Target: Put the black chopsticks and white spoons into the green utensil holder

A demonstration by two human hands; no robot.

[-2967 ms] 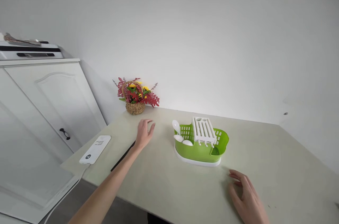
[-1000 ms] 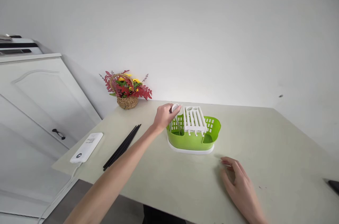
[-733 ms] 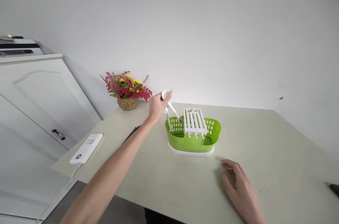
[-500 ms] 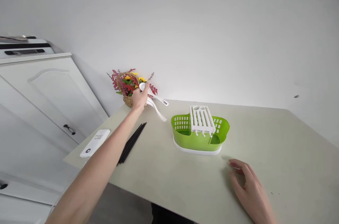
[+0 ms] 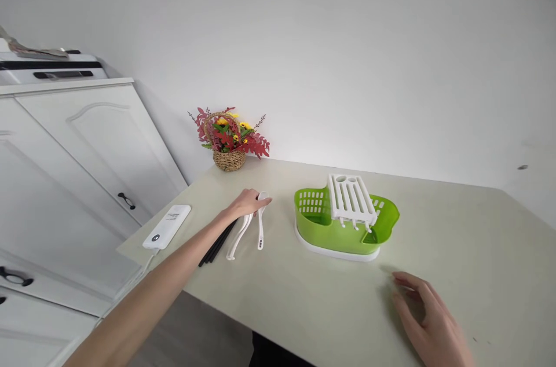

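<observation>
My left hand (image 5: pixel 247 204) reaches over the table, its fingers curled over the bowl ends of the white spoons (image 5: pixel 260 229). The spoons lie flat on the tabletop, handles pointing toward me. Black chopsticks (image 5: pixel 214 246) lie just left of them, partly under my wrist. To the right of the spoons stands a green cutlery caddy (image 5: pixel 319 227) with a white slotted insert (image 5: pixel 351 199); its left compartment looks empty. Near the front edge, right of the caddy, my right hand (image 5: pixel 432 320) rests flat on the table with fingers spread and nothing in it.
A beige table (image 5: pixel 456 239) stands against a white wall. On the table's back left is a wicker basket of red and yellow flowers (image 5: pixel 229 144). A white power bank (image 5: pixel 167 227) with a cable lies at the left corner. White cabinets (image 5: pixel 87 164) stand to the left.
My left hand lifted the white spoons out of the green caddy, swung them left past the flower basket, and lowered them onto the table beside the chopsticks. My right hand stayed put.
</observation>
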